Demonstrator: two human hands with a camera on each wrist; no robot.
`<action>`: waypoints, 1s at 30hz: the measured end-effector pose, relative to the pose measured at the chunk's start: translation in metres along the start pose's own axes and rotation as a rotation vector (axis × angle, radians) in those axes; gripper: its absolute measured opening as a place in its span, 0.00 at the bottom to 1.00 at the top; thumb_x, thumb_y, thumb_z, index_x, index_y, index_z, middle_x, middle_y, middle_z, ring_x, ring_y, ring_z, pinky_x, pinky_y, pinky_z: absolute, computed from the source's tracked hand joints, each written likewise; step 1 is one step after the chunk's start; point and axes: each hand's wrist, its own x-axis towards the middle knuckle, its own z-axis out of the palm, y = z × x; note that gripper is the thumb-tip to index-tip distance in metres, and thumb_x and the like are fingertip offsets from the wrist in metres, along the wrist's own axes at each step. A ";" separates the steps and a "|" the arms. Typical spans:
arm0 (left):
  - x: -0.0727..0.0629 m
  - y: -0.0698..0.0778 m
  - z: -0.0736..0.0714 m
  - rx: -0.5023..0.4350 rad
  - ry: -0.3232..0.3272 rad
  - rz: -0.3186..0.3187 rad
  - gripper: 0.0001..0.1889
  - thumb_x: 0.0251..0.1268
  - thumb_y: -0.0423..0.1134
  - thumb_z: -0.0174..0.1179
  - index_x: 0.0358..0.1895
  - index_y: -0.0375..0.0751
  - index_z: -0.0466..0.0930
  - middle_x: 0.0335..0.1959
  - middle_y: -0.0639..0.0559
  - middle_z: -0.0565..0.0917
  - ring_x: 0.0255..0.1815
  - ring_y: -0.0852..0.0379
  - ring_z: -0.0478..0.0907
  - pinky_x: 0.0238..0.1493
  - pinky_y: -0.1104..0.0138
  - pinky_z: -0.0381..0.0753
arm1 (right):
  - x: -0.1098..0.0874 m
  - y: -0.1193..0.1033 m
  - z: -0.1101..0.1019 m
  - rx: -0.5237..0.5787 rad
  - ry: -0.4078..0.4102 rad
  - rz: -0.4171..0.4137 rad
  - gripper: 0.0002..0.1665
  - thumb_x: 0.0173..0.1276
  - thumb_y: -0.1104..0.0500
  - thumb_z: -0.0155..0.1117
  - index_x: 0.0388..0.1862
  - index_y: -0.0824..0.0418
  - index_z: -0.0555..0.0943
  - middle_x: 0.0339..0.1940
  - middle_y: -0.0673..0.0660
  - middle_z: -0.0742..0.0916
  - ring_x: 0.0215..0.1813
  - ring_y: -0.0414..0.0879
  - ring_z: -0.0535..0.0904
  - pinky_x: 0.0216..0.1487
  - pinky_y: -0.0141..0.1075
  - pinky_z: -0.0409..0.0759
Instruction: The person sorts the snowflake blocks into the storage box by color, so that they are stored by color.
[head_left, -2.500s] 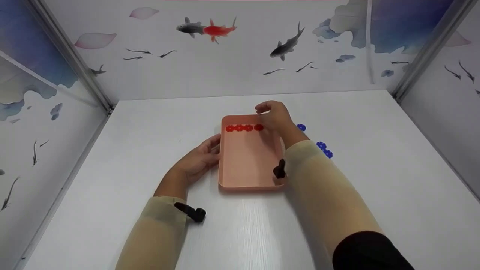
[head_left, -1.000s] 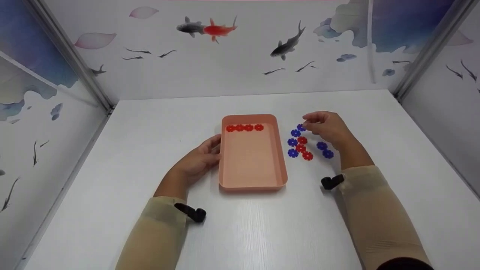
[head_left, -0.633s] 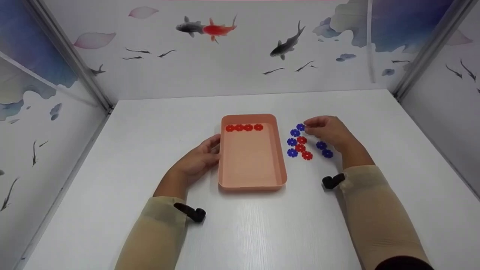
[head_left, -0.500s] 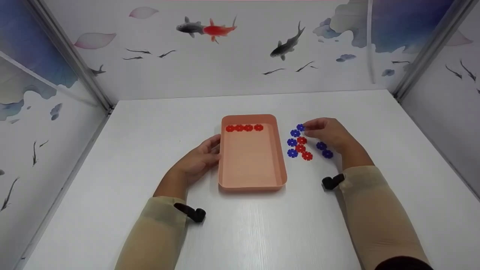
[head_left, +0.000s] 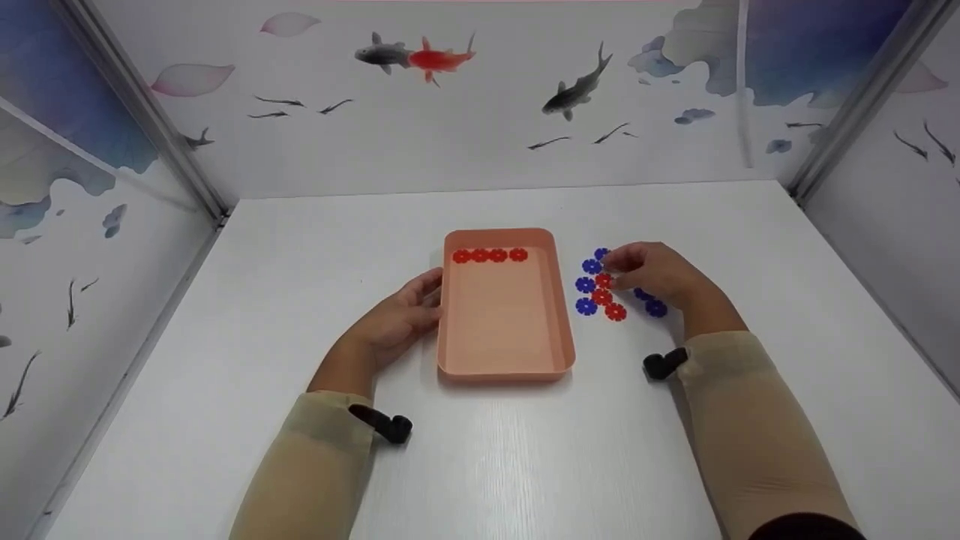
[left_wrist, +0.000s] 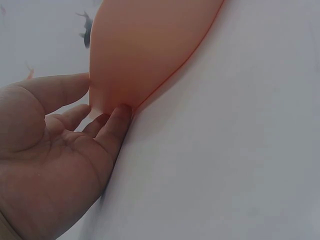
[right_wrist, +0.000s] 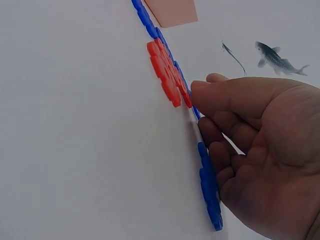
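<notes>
An upright pink tray [head_left: 499,322] stands in the middle of the table, with a row of several red flower-shaped plastic discs [head_left: 480,256] along its far end. My left hand [head_left: 401,319] rests against the tray's left side; in the left wrist view its fingertips [left_wrist: 121,112] touch the tray wall. Right of the tray lie loose blue discs [head_left: 585,285] and red discs [head_left: 601,297]. Over them is my right hand [head_left: 656,274], thumb and forefinger apart beside the farthest loose red disc [head_left: 603,280]. Its palm partly covers a blue disc [head_left: 643,294].
Another blue disc [head_left: 655,308] lies below the right palm. The white table [head_left: 480,465] is bounded by a back wall [head_left: 480,150] printed with fish and by side walls with metal corner posts. A black camera mount [head_left: 665,365] sticks out from the right wrist.
My right hand has left the tray's far right corner for the loose discs. Over the last half second it shifts from the far blue disc toward the red one, fingers spreading. The left hand stays put.
</notes>
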 end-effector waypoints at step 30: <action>-0.001 0.002 -0.001 -0.034 -0.027 0.002 0.43 0.74 0.30 0.66 0.87 0.56 0.57 0.87 0.59 0.61 0.87 0.60 0.61 0.85 0.59 0.67 | 0.001 -0.007 0.005 -0.110 -0.026 0.017 0.27 0.74 0.63 0.68 0.69 0.46 0.83 0.71 0.61 0.82 0.73 0.61 0.74 0.79 0.61 0.75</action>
